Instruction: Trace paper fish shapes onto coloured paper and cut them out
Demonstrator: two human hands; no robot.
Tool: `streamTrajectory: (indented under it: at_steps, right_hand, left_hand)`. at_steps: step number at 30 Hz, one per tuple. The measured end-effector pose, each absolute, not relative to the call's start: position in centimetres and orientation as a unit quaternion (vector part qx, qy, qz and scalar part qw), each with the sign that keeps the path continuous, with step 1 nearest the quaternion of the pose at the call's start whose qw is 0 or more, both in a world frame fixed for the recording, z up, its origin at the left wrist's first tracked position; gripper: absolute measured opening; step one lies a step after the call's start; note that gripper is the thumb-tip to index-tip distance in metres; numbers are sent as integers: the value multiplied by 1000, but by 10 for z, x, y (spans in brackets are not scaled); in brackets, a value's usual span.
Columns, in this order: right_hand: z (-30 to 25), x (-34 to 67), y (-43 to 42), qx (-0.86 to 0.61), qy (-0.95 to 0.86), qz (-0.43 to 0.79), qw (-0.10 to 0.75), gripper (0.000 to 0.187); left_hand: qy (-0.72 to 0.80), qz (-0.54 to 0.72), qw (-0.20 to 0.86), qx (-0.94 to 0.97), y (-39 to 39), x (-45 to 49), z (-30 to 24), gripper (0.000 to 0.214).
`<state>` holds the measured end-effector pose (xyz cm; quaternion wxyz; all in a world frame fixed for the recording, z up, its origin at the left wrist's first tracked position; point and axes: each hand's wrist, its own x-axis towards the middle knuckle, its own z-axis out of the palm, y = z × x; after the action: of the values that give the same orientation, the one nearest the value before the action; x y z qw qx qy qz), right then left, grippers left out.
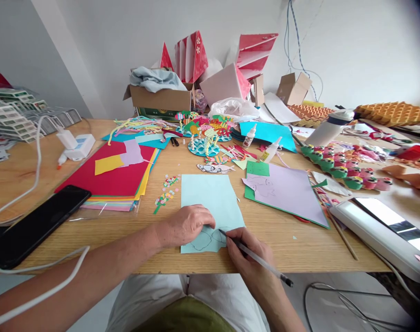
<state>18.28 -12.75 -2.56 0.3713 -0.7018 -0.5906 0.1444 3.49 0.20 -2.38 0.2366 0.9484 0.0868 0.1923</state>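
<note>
A light blue sheet of paper (210,193) lies at the table's front edge with curved pencil-thin dark outlines, like a fish shape, near its lower end. Across its left side rests my left hand (191,223), holding nothing, with bent fingers touching the sheet. My right hand (248,251) grips a pen (261,263) with a clear barrel, its tip on the drawn lines. To the right, a lilac sheet (293,193) bearing fish outlines overlaps green paper. Small decorated paper cut-outs (165,198) lie left of the blue sheet.
Coloured paper (102,170) and a black phone (40,221) lie left. Farther back stand paper fish decorations (205,143), two glue bottles (249,137) and a cardboard box (161,99). At right are painted egg-tray pieces (338,166), a white bottle (329,127) and a white device (379,235).
</note>
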Motion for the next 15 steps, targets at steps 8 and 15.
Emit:
streamTrajectory:
  at_steps: [8, 15]
  right_hand:
    - [-23, 181, -132, -705, -572, 145, 394, 10]
    - [-20, 185, -136, -689, -595, 168, 379, 11]
  left_hand:
    - [89, 188, 232, 950, 1, 34, -22, 35]
    - [97, 182, 242, 948, 1, 34, -19, 35]
